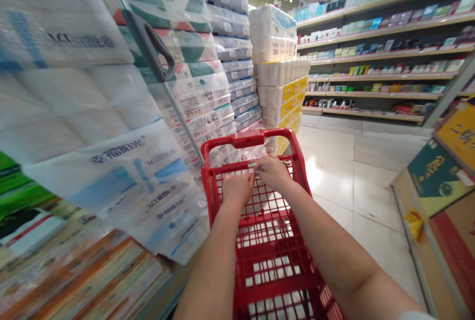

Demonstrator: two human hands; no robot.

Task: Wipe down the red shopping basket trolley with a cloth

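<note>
A red plastic shopping basket (274, 251) with mesh walls stretches out in front of me, its red handle (256, 138) standing at the far end. My left hand (238, 189) is over the far part of the basket, fingers curled closed. Right beside it, my right hand (273, 171) has its fingers bent and pressed together, almost touching the left. Bits of something pale and narrow show at the right hand's fingers, too small to name. What the left fingers hold, if anything, is hidden. No goods show inside the basket.
A grey pull handle (148, 45) on a metal rod rises left of the basket. Tall stacks of wrapped paper packs (111, 157) line the left side. Cardboard boxes (441, 181) stand on the right; stocked shelves (378, 58) fill the back beyond the tiled floor (334, 161).
</note>
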